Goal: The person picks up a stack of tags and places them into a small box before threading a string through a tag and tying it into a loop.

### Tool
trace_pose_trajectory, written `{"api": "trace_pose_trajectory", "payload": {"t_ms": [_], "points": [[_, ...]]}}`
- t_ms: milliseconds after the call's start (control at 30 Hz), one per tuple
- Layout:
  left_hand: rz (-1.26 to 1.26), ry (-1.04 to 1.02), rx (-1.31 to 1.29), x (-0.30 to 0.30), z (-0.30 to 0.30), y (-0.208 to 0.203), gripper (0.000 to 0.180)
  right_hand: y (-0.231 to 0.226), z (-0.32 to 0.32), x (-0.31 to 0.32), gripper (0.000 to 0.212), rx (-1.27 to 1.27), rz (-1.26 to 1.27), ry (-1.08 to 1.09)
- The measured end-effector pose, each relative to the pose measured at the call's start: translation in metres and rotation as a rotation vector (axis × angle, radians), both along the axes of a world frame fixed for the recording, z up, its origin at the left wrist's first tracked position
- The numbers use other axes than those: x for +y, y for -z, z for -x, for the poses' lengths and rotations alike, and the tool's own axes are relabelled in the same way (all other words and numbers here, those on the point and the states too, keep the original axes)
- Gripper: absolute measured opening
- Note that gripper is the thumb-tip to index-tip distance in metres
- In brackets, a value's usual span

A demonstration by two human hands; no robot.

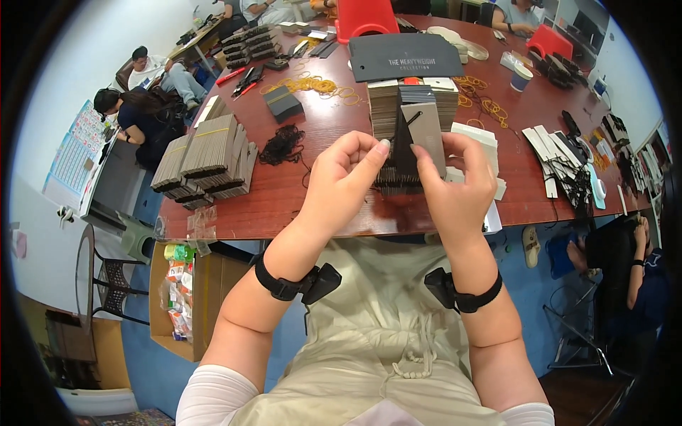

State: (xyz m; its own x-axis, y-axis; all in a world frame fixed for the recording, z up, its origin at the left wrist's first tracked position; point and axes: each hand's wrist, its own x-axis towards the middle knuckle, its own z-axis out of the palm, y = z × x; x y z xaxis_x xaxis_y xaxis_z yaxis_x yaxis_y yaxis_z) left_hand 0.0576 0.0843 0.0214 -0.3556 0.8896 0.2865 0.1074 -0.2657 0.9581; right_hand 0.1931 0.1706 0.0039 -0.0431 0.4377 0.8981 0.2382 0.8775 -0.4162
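Observation:
In front of me both hands are at a grey and black card tag (426,128), held tilted over a stack of similar cards (384,113). A short black cord passes through the tag's upper end. My right hand (460,170) grips the tag's right side between thumb and fingers. Closed in a pinch, my left hand (348,170) meets the tag's dark left edge; whether it holds the edge or the cord I cannot make out. A large dark card with pale print (405,57) lies across the far end of the stack.
Banded stacks of grey cards (209,149) stand left, near a black cord tangle (282,144) and a small dark block of cards (284,104). Yellow rubber bands (312,84) lie beyond. White strips with black cords (558,160) and a paper cup (521,77) are right. People sit around.

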Motion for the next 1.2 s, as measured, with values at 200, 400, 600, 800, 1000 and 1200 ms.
{"api": "trace_pose_trajectory", "payload": {"t_ms": [200, 400, 600, 800, 1000, 1200], "points": [[0.007, 0.0, 0.034, 0.0, 0.003, 0.006, 0.018, -0.006, 0.012, -0.008, 0.033, 0.017, 0.194, -0.075], [0.003, 0.01, 0.002, -0.002, 0.002, 0.002, 0.017, 0.005, 0.008, -0.002, 0.03, 0.017, 0.118, -0.01], [-0.006, 0.013, 0.027, -0.003, 0.002, 0.002, 0.016, 0.004, 0.001, 0.001, 0.03, -0.081, -0.106, 0.186], [-0.022, 0.03, -0.008, -0.006, 0.001, -0.001, 0.015, -0.02, -0.013, -0.01, 0.032, -0.152, 0.537, -0.225], [-0.025, 0.101, -0.041, -0.015, 0.003, -0.005, 0.015, -0.023, -0.022, -0.008, 0.029, -0.246, 0.095, -0.302], [-0.004, 0.142, -0.021, -0.014, 0.0, -0.008, 0.015, -0.038, -0.006, -0.013, 0.018, 0.085, 0.683, -0.525]]}}
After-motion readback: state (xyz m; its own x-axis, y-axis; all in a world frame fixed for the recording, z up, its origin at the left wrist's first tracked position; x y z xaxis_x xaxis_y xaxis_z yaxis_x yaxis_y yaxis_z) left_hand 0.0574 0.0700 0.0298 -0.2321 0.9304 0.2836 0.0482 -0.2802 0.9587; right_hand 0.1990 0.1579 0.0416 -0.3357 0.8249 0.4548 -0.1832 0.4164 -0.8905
